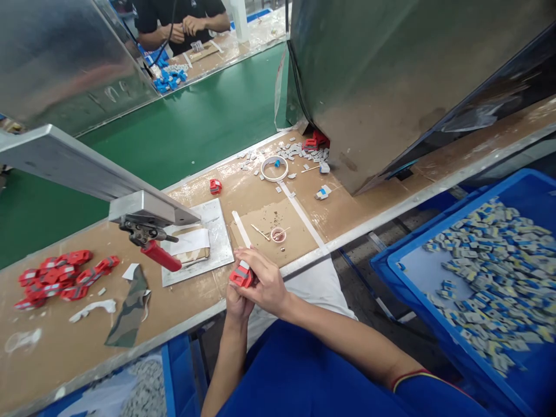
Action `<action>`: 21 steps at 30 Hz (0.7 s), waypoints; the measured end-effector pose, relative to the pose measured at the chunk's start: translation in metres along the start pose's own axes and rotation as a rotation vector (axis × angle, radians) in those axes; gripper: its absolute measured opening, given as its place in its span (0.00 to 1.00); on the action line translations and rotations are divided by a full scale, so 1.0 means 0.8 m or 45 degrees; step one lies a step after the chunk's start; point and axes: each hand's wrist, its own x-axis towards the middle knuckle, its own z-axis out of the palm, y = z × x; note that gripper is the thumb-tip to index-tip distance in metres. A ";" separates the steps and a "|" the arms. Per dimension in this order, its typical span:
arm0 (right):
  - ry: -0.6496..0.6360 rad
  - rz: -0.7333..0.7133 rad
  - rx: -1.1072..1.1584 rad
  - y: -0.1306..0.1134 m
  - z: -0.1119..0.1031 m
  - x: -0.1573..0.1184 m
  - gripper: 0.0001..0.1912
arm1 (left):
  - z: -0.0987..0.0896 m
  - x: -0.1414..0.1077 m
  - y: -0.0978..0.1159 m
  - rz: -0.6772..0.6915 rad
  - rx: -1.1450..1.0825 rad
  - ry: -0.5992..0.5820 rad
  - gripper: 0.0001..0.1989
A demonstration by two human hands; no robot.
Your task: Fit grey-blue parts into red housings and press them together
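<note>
Both hands meet at the front edge of the workbench, around a red plastic part point(241, 275) with a grey and white strip. My left hand point(238, 301) holds it from below and the left. Over its right side and top lie the bent fingers of my right hand point(267, 282). Just beyond the hands are a small cup of dark paste point(278, 234) with a stick across it and another thin stick point(260, 232). Farther off, a white tape ring point(274, 168) surrounds a small blue piece, near scattered grey pieces point(297, 149).
A clamp with a red handle point(160, 256) overhangs a metal plate point(221, 231) at left. Red parts point(65, 273) lie beyond it. Blue bins point(393, 260) flank the bench's near side. Across the green conveyor point(217, 101), a person's hands work. A large metal housing point(391, 75) stands right.
</note>
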 end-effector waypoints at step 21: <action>0.044 -0.061 -0.051 -0.006 -0.010 0.006 0.20 | 0.023 0.000 0.016 -0.006 0.011 -0.066 0.37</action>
